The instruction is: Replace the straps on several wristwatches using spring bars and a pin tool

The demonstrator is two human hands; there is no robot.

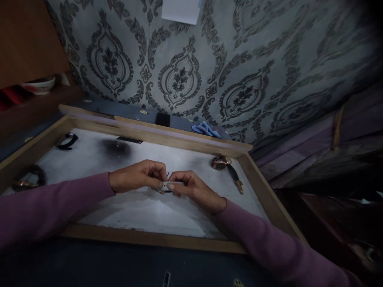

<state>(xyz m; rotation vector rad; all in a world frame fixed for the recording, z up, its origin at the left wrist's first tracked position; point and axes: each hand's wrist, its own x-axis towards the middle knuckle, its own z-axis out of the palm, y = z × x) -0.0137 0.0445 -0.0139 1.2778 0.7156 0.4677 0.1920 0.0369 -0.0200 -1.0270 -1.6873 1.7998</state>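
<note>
My left hand (143,176) and my right hand (191,187) meet over the middle of a shallow wooden tray. Between them they pinch a small pale flat piece (165,186) with a dark dot on it, thumbs on its near face. Its exact kind cannot be made out, and the fingers cover its ends. A thin dark strand sticks up just behind it. To the right of my right hand lies a wristwatch (220,162) with a gold-toned case and dark strap. Two more dark-strapped watches, one far (67,142) and one nearer (29,181), lie at the tray's left side.
A raised wooden rim (155,236) runs around the white tray floor. On that floor, near the back, lies a thin black strip (129,140). Behind the tray are a blue cloth (206,129) and a black rectangular item (162,119), close to the patterned wall.
</note>
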